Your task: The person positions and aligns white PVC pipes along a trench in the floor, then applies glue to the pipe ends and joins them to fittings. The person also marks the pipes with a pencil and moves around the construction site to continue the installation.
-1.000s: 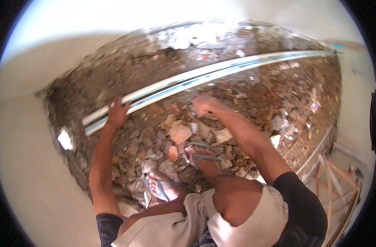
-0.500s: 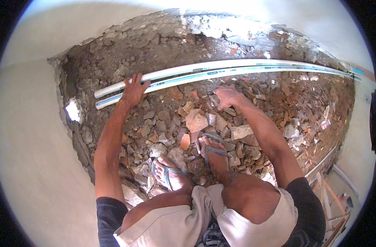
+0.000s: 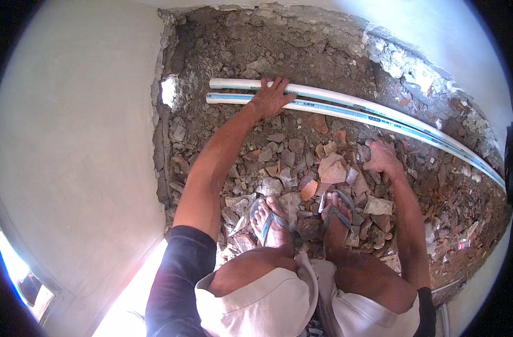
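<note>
Two pipes (image 3: 335, 110) lie under the spread left hand (image 3: 272, 101), beyond the loosely bent right hand (image 3: 384, 157)

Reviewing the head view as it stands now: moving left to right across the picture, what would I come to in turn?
Pale plain wall → bright hole → left hand → orange rubble piece → sandalled right foot → right hand → small red-and-white scrap.
</note>
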`<state>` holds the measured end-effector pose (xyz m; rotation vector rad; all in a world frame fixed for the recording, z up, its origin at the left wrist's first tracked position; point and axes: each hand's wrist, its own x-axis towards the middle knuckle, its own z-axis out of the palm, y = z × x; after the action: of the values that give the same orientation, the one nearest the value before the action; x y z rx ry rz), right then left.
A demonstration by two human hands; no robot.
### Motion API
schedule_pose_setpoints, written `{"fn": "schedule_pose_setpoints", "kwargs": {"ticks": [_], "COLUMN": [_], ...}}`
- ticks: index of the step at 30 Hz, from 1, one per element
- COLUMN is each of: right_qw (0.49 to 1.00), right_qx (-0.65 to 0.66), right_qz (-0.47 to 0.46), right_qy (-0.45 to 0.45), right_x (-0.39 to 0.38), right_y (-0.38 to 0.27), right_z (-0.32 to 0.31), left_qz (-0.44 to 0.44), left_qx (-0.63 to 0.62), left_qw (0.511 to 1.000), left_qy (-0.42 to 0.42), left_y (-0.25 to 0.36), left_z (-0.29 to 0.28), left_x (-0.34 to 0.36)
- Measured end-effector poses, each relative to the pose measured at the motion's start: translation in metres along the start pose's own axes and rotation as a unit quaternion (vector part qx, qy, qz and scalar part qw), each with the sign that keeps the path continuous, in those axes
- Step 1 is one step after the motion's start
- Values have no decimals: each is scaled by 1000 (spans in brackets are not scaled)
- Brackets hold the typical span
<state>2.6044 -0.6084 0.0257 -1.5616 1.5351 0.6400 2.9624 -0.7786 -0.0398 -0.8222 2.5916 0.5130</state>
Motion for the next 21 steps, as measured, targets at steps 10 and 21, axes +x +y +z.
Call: {"fn": "schedule_pose_setpoints", "kwargs": {"ticks": [10,21], "right_qw": [996,946], "right_qx": [-9,144], "right_qz": [1,19], "right_qy": [87,290], "right_x": [-3,18], "right_y": [-19,-39], "right_z": [-52,14], "left_qz": [-25,-26], "left_qx": [12,46], "left_qw": [999,999], "left_qy": [-18,8], "left_y": [5,9], "left_z": [-9,-21], "left_x": [2,-3]}}
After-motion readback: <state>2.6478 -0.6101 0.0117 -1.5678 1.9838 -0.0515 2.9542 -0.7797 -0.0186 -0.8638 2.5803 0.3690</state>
